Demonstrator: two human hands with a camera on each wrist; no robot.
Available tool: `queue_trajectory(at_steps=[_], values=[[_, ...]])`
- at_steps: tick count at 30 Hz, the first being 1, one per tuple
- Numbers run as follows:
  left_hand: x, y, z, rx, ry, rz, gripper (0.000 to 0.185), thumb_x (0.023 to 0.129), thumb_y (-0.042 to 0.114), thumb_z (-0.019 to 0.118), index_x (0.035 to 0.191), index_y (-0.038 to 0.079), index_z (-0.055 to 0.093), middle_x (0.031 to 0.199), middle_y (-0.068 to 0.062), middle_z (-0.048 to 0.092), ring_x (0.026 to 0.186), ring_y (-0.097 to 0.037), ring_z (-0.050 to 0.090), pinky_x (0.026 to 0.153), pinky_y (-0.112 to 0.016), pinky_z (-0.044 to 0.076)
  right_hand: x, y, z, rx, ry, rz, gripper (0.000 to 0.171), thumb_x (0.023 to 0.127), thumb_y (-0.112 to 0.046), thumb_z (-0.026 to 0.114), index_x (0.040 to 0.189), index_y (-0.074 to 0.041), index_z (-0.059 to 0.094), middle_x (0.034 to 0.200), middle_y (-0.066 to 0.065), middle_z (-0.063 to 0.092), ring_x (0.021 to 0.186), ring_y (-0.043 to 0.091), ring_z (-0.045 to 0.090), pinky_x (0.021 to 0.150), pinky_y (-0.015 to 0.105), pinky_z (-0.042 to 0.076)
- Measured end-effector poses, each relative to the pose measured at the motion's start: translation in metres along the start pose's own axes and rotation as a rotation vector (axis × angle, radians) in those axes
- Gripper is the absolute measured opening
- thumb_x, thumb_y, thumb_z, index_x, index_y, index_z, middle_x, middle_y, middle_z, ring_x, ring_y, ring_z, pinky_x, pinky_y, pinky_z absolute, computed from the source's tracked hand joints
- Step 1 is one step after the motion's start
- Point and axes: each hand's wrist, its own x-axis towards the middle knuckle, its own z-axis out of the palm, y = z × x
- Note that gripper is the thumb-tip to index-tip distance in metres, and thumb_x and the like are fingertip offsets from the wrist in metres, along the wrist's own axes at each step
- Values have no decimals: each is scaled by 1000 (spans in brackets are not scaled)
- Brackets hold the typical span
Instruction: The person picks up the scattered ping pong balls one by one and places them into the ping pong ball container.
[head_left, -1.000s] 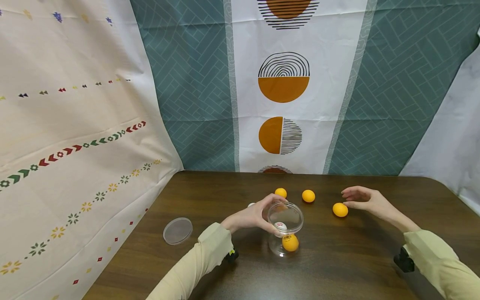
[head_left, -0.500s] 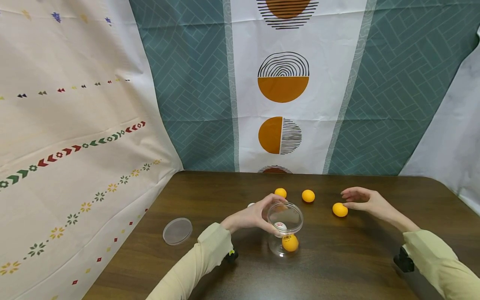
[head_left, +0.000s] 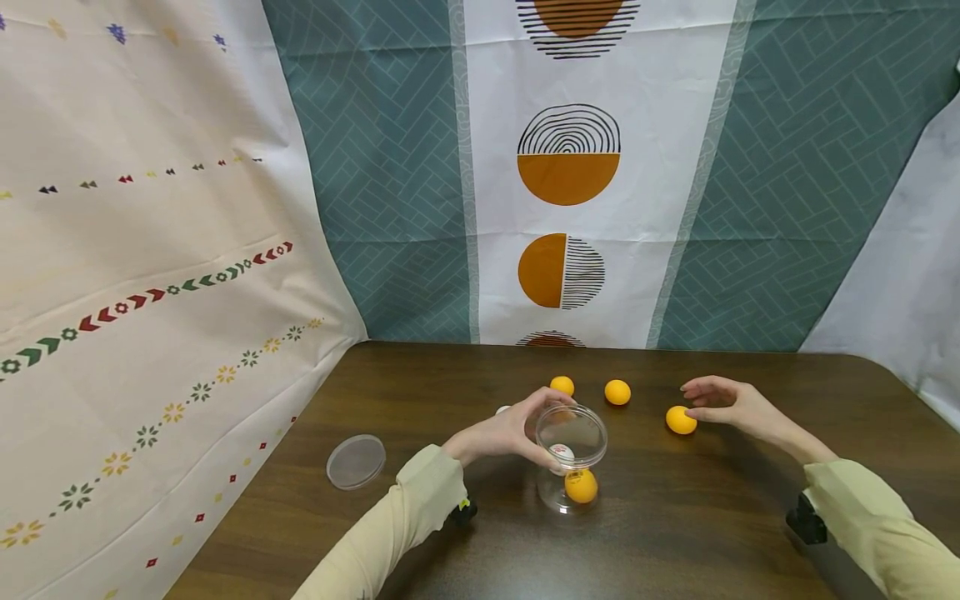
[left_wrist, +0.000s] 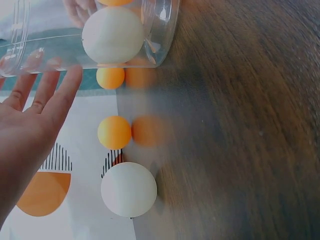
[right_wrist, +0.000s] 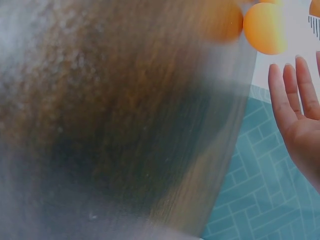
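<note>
The left hand (head_left: 516, 432) has its fingers curled round the clear jar (head_left: 579, 458), but that orange ball (head_left: 680, 421) out toward the far edge of the desk (head_left: 675, 533) could totally roll away if the right hand (head_left: 733, 406), fingers wide, bumps it.

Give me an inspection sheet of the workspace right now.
Surface: dark table, shiny in places.
Job's things: jar upright, uncovered, with white ball and orange ball inside; three orange balls and another white ball outside; lid flat at left.
Clutter: nothing seen.
Grippers: left hand grips the jar near its rim; right hand at the rightmost orange ball, contact unclear.
Cables: nothing seen.
Surroundings: patterned back cloth, patterned left cloth, pale right cloth.
</note>
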Motion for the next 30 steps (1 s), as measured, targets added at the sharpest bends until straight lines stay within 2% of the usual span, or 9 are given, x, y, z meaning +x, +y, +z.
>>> queue_trajectory(at_steps=[8, 15, 19, 30], values=[[0, 3, 1, -4, 1, -10, 70, 72, -1, 71, 129, 16, 34, 130, 2, 40, 122, -11, 35, 94, -31, 34, 2, 1, 2, 4, -17, 16, 41, 82, -13, 68, 116, 4, 52, 109, 25, 54, 88, 20, 55, 73, 24, 45], [-6, 26, 5, -30, -16, -2, 70, 73, -3, 69, 130, 5, 31, 131, -6, 39, 124, -19, 33, 96, -36, 32, 4, 5, 4, 0, -30, 29, 43, 81, -13, 68, 117, 4, 52, 110, 23, 54, 90, 26, 54, 74, 24, 45], [-6, 28, 5, -22, -17, -1, 70, 73, -3, 69, 130, 5, 31, 132, -8, 38, 125, -21, 32, 96, -38, 33, 5, 5, 4, -10, -23, 24, 43, 80, -13, 69, 116, 3, 53, 109, 22, 55, 90, 28, 54, 73, 24, 45], [-6, 26, 5, -17, -10, -2, 70, 72, -2, 70, 130, 6, 32, 131, -8, 39, 123, -17, 34, 94, -38, 35, 4, 5, 6, -14, -45, 35, 42, 80, -12, 69, 116, 4, 53, 109, 22, 55, 90, 28, 54, 73, 24, 45]])
